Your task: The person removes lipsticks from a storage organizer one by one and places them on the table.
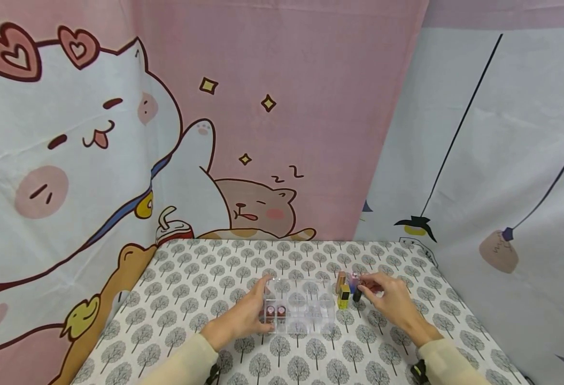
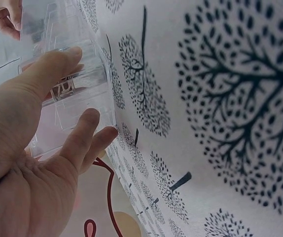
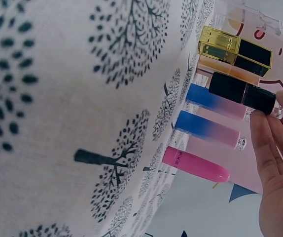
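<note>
My left hand (image 1: 240, 316) holds the left end of a clear compartment organizer (image 1: 310, 324), thumb at the near side and fingers at the far side. Two dark red-brown round-topped items (image 1: 282, 311) stand side by side in its left compartments. My right hand (image 1: 391, 300) pinches the top of a black lipstick tube (image 3: 241, 93) between thumb and fingers. Close by it stand a gold-framed lipstick (image 3: 235, 51) with a black section and an orange tube (image 1: 340, 280). Two blue-and-pink tubes (image 3: 210, 128) and a bright pink tube (image 3: 195, 165) also stand there.
A white cloth (image 1: 205, 291) printed with grey trees covers the table. Behind it hangs a pink curtain (image 1: 310, 107) with cartoon animals, and a pale curtain (image 1: 503, 160) borders the right side. The lipsticks stand just right of the organizer.
</note>
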### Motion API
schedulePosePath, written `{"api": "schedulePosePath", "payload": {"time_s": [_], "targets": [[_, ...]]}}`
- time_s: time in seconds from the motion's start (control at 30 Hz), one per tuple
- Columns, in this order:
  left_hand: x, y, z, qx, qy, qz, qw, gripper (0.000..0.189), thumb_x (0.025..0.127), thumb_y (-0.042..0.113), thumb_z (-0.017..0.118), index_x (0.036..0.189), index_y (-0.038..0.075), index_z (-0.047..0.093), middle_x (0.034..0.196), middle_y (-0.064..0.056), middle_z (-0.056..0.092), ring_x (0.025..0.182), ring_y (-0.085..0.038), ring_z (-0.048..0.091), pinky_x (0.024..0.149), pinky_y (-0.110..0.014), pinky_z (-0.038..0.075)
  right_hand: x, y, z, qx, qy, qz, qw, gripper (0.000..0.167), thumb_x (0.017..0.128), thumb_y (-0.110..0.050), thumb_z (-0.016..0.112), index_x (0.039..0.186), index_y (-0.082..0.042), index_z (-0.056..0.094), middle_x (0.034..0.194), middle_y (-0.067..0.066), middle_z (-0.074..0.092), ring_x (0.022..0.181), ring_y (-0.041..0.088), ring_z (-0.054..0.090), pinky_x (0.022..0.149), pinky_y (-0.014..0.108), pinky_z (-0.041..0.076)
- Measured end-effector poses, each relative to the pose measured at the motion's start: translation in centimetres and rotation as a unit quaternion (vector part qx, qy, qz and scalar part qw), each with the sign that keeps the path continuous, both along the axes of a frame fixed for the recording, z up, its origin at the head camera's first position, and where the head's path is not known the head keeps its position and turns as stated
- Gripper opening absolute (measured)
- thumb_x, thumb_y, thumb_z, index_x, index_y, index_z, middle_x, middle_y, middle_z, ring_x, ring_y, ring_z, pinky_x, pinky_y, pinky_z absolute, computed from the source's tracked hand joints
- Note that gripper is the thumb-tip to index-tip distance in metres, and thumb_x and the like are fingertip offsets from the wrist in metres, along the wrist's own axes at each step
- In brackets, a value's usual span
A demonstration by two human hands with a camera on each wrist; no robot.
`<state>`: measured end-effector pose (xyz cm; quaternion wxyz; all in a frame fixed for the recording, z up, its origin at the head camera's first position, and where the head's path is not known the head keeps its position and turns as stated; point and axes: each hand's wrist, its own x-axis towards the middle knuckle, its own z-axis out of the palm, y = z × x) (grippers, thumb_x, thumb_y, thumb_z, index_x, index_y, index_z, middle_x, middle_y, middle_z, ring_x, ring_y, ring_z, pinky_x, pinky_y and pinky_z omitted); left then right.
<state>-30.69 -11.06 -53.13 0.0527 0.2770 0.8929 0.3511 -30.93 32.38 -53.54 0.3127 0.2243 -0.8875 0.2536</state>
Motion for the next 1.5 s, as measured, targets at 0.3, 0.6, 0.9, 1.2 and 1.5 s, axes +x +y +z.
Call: {"api": "schedulePosePath", "payload": {"time_s": [0.3,0.6,0.9,1.2,1.5], "targets": [[0.0,-0.3,0.1,0.004,0.006,-0.002,1.0000,0.138,0.081,0.017,0.107,0.184,0.015,0.015,0.153,-0.021,0.068,0.124,-0.028,0.075,0.112,-0.051,0.071,-0.2,-0.3,-0.2,0.000,-0.026,0.005,0.9997,0.029,0.090,0.001,0.097,0.117,-0.003,0.086,0.094,0.001,0.086,0.079,0.010,0.081,0.071,0.028,0.074],[0.0,-0.3,0.2,0.002,0.007,0.006,1.0000,0.139,0.080,0.017,0.107,0.184,0.017,0.016,0.157,-0.023,0.065,0.128,-0.033,0.075,0.115,-0.056,0.070,-0.2,-0.4,-0.6,-0.011,-0.061,0.014,0.9980,0.027,0.094,0.000,0.095,0.120,-0.003,0.085,0.097,0.001,0.087,0.081,0.007,0.081,0.071,0.028,0.074],[-0.2,0.4,-0.2,-0.010,0.008,0.008,0.9999,0.140,0.080,0.021,0.107,0.185,0.021,0.014,0.160,-0.020,0.065,0.127,-0.030,0.075,0.113,-0.051,0.071,0.2,0.2,-0.9,-0.011,-0.070,0.004,0.9975,0.030,0.095,0.000,0.094,0.123,-0.005,0.085,0.100,-0.001,0.087,0.084,0.005,0.081,0.073,0.026,0.073],[-0.1,0.5,-0.1,-0.004,-0.009,0.017,0.9998,0.140,0.079,0.020,0.107,0.185,0.020,0.015,0.162,-0.020,0.063,0.125,-0.028,0.076,0.112,-0.050,0.071,0.3,0.3,-0.8,-0.007,-0.051,-0.002,0.9987,0.032,0.095,-0.004,0.096,0.125,-0.003,0.084,0.100,0.002,0.086,0.084,0.012,0.083,0.075,0.033,0.075],[0.0,0.1,-0.4,-0.011,0.002,0.015,0.9998,0.140,0.079,0.022,0.108,0.185,0.023,0.015,0.161,-0.020,0.064,0.129,-0.031,0.074,0.115,-0.055,0.069,0.8,-0.6,0.0,0.001,0.016,-0.028,0.9995,0.038,0.088,-0.007,0.101,0.121,-0.003,0.084,0.100,0.002,0.082,0.082,-0.002,0.063,0.065,0.019,0.060]]}}
